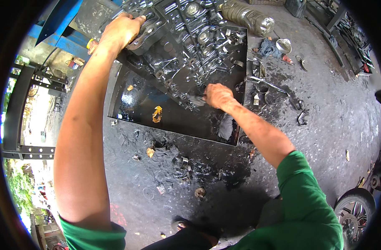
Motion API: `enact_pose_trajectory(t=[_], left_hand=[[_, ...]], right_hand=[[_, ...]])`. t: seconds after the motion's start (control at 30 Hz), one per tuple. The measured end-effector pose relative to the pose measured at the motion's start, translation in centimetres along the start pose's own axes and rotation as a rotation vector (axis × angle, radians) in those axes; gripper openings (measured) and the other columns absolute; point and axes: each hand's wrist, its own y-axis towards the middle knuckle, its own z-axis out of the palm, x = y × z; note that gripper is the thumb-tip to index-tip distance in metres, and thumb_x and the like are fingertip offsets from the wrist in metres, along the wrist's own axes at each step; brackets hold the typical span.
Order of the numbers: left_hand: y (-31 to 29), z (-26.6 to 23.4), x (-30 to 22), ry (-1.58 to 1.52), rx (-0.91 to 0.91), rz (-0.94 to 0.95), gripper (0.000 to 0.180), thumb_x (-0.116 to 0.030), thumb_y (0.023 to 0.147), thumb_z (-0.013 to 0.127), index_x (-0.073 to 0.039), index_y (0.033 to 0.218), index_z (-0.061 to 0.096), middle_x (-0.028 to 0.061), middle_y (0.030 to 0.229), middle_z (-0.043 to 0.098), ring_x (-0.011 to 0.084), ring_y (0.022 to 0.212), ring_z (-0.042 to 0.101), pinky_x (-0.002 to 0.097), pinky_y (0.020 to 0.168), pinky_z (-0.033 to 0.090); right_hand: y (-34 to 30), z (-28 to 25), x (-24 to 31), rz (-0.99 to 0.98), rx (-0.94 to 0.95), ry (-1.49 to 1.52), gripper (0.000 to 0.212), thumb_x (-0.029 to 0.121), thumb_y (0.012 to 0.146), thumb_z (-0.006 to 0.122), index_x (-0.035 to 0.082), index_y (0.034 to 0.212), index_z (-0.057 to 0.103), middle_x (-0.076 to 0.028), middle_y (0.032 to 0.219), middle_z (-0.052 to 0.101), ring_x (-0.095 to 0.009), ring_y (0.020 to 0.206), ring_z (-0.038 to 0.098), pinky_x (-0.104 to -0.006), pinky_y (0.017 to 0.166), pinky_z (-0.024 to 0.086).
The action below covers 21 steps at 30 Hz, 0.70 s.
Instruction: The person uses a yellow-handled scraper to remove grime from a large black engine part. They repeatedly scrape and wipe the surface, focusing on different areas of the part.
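A large, oily black engine (186, 46) lies tilted over a shallow metal drip tray (173, 134). My left hand (123, 31) grips the engine's rounded edge at the upper left, its fingers curled over the top. Lower down, my right hand (218, 96) is closed beside the engine's near end, above the tray. At its fingertips is a blurred grey patch, and I cannot make out what they hold. A dark grey rag (226, 127) lies in the tray's near right corner. Dark oil and a yellow-brown leaf (157, 114) are in the tray.
A large clear plastic bottle (248, 18) lies beyond the tray, near a small metal bowl (284, 46) and a bluish rag (269, 48). A long-handled wrench (274, 85) and loose metal parts lie on the oil-stained floor. A wheel (355, 216) stands at the lower right.
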Motion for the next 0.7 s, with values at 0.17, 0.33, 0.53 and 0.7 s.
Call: enact_pose_trajectory(t=[0.17,0.33,0.53,0.7], left_hand=[[0.5,0.0,0.4,-0.011,0.010,0.000,0.064,-0.055,0.090,0.054,-0.006,0.132,0.058,0.0193,0.133,0.059,0.0337,0.128,0.053,0.0423,0.106,0.039],[0.8,0.1,0.6,0.050,-0.034,-0.025,0.070,-0.057,0.088,0.055,-0.007,0.137,0.054,0.0183,0.135,0.058,0.0330,0.130,0.052,0.0402,0.108,0.038],[0.8,0.0,1.1,-0.121,-0.005,0.008,0.069,-0.050,0.089,0.060,0.000,0.136,0.053,0.0215,0.129,0.062,0.0302,0.122,0.058,0.0361,0.103,0.041],[0.2,-0.1,0.4,-0.232,0.024,-0.025,0.067,-0.046,0.091,0.062,0.003,0.136,0.052,0.0228,0.127,0.062,0.0290,0.118,0.060,0.0348,0.101,0.042]], right_hand=[[-1.3,3.2,2.1,0.220,0.019,0.230,0.032,0.036,0.089,0.068,0.013,0.110,0.073,-0.016,0.107,0.071,-0.035,0.105,0.066,-0.0413,0.093,0.052],[-3.8,3.1,1.8,0.179,-0.055,0.422,0.037,0.035,0.090,0.067,0.006,0.112,0.070,-0.019,0.113,0.069,-0.036,0.109,0.064,-0.0430,0.094,0.050],[-6.3,2.5,1.9,0.211,-0.124,0.586,0.037,0.036,0.092,0.063,0.010,0.116,0.070,-0.020,0.103,0.070,-0.037,0.102,0.066,-0.0425,0.094,0.051],[-5.8,3.7,3.4,0.177,-0.157,0.529,0.035,0.036,0.092,0.061,0.012,0.117,0.069,-0.019,0.107,0.069,-0.038,0.103,0.066,-0.0445,0.094,0.051]])
